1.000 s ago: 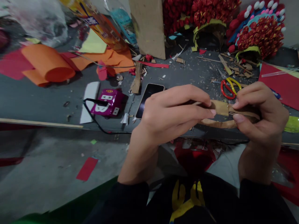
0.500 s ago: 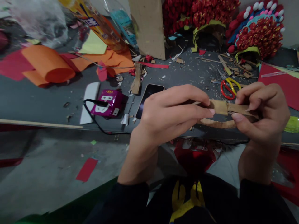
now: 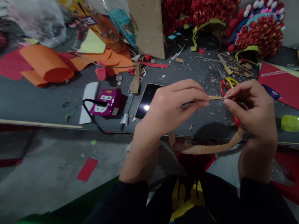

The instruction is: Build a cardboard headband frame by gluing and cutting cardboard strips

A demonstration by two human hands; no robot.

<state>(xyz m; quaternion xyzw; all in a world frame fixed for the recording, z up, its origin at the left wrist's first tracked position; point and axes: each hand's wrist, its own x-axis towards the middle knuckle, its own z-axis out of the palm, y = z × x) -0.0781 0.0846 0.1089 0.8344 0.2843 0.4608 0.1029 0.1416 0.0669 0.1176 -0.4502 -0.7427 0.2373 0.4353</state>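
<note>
Cardboard strip (image 3: 203, 149), one: now turned edge-on, its loop dropped below the table (image 3: 112, 74) edge; my left hand (image 3: 168, 105) and right hand (image 3: 255, 109) both pinching it

A purple power adapter (image 3: 108, 102) with a black cord (image 3: 90, 117) plugged in sits beside a white block (image 3: 87, 102), left of a dark-screened phone (image 3: 147, 101). A curled orange sheet (image 3: 45, 62) lies towards the left end of the tabletop (image 3: 182, 74); behind it are a clear plastic bag (image 3: 44, 25) and an orange-labelled bottle (image 3: 100, 26). A red paper rectangle (image 3: 87, 169) lies on the floor (image 3: 53, 158).
</note>
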